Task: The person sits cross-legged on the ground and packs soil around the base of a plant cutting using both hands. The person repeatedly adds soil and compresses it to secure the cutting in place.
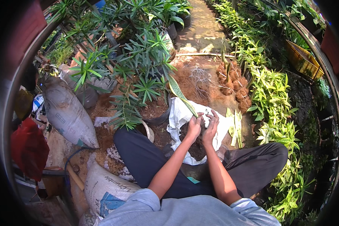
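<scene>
My left hand (194,127) grips the lower end of a long snake plant leaf (181,94), which points up and to the left. Close beside it, my right hand (211,128) is cupped over the soil with its fingers partly spread; whether it holds any soil is hidden. Both hands are above dark soil (196,145) in a rolled-down white plastic sack (221,118) between my legs. Several cut snake plant leaves (237,128) lie on the ground to the right of the sack.
Bundles wrapped in brown coconut fibre (239,86) stand ahead on the right, beside loose fibre (183,73) and pale strings (200,80). Leafy plants (276,84) line the right side. A shrub (147,56) overhangs the left, near full sacks (69,113). A yellow crate (303,60) sits far right.
</scene>
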`<state>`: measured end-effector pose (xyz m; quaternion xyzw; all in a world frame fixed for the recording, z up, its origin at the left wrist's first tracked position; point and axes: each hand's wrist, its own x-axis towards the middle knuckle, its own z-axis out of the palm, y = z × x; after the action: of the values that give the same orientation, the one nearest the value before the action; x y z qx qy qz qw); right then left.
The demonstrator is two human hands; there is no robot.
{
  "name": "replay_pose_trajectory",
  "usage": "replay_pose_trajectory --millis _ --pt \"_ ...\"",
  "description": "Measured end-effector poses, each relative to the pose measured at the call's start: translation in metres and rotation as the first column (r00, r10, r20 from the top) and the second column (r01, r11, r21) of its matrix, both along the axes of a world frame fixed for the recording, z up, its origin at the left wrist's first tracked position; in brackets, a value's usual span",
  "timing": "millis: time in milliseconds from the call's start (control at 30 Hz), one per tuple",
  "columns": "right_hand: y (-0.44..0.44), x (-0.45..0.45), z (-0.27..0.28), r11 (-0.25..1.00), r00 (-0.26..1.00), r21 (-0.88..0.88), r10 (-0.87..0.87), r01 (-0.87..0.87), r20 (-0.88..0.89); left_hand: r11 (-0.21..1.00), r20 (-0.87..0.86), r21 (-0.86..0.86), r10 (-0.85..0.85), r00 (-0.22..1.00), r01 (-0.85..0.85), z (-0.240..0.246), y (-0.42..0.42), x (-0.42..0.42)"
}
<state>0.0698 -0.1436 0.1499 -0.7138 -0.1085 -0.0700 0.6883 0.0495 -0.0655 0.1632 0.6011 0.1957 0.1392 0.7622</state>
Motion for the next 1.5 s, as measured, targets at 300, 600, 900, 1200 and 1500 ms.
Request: replay_pose_trajectory --millis 300,600,900,1200,1500 --pt "-0.005 0.031 -0.039 0.936 0.897 0.056 0.35 -0.348 -0.271 0.994 -0.064 0.107 -0.007 0.998 0.014 -0.027 -0.027 -0.008" --pt "-0.004 0.028 -0.03 0.911 0.85 -0.045 0.363 -0.409 -0.381 0.961 0.271 -0.264 0.151 0.951 -0.077 -0.043 -0.025 -0.004" --pt "0.011 0.018 -0.038 0.878 0.844 0.27 0.462 -0.394 -0.272 0.62 0.267 -0.773 0.508 0.818 -0.133 -0.028 -0.019 -0.005" --pt "0.015 0.017 -0.022 0.888 0.896 0.401 0.35 -0.224 -0.275 0.252 -0.099 -0.924 0.57 0.816 -0.289 -0.004 -0.003 -0.006" --pt "0.011 0.024 0.007 0.796 0.747 0.605 0.409 -0.013 -0.524 0.486 -0.06 -0.828 0.419 0.906 -0.28 -0.035 0.0 -0.005"
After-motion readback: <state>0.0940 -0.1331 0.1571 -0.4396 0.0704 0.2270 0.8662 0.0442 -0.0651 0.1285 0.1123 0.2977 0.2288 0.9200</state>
